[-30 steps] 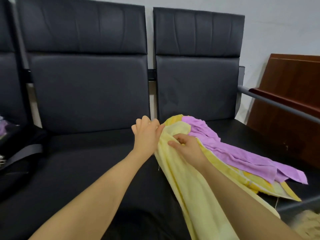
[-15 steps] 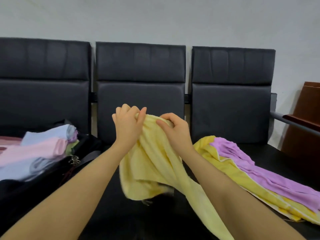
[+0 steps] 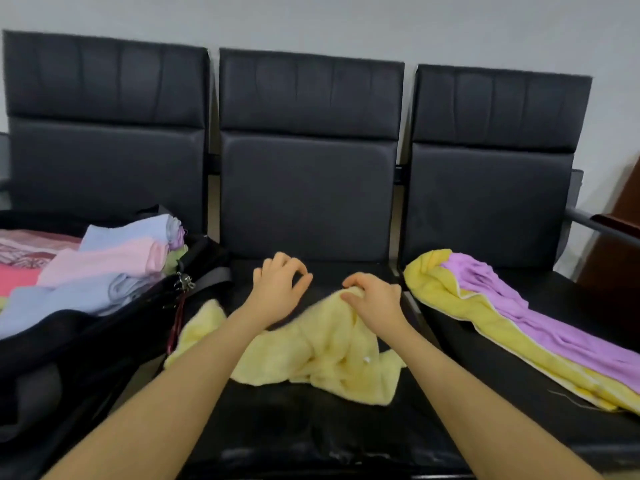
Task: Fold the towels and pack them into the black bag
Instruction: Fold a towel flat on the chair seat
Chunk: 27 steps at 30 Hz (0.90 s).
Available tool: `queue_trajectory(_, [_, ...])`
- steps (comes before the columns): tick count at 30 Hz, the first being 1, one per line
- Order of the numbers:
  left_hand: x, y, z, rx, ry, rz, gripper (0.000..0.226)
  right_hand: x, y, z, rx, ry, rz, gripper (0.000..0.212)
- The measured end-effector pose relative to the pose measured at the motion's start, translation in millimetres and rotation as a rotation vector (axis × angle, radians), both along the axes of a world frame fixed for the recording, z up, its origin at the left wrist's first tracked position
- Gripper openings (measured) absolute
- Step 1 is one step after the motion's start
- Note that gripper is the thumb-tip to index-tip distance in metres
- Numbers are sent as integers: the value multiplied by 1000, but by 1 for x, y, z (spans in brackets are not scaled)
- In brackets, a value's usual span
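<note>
The pale yellow towel (image 3: 322,355) lies crumpled on the middle seat (image 3: 311,427) of the bench, where I need flat room to spread it before folding. My right hand (image 3: 372,299) pinches its upper edge, fingers curled into the cloth, ready to draw a corner out; my left hand (image 3: 278,289) hovers just above the seat beside it, fingers loosely curled and holding nothing (probably about to find the other corner). To my left the black bag (image 3: 104,337) stands unzipped with folded towels (image 3: 104,271) stacked inside, close enough to drop the next one in. On the right seat a darker yellow towel (image 3: 485,327) and a purple towel (image 3: 540,317) wait unfolded. Behind the black padded backrests (image 3: 308,195) is a plain grey wall (image 3: 311,19), with brown wooden furniture (image 3: 620,251) at far right.
</note>
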<state>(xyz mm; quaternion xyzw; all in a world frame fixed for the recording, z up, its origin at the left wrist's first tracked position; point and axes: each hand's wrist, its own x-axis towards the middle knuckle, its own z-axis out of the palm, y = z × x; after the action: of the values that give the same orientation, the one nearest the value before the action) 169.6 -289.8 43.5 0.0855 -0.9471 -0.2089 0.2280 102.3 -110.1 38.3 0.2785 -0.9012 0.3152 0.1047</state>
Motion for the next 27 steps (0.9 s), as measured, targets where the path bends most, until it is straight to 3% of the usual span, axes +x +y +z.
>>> queue_trajectory(5, [32, -3, -71, -57, -197, -12, 31, 3, 9, -47, 189, -21, -67, 25])
queue_trajectory(9, [42, -6, -101, -123, -315, 3, 37, 9, -2, -61, 340, 90, 62, 34])
queue_trajectory(14, [46, 0, -119, -93, -318, 11, 30, 14, -13, -77, 479, 127, 135, 32])
queue_trajectory(19, [45, -4, -119, 55, -268, 17, 15, 16, -12, -83, 311, 157, 119, 21])
queue_trajectory(24, [43, -12, -87, 459, -136, 92, 26, 16, -10, -67, 40, 182, 113, 14])
queue_trajectory(27, [48, -19, -70, 444, -118, 75, 25, 20, -10, -61, -70, 192, 122, 11])
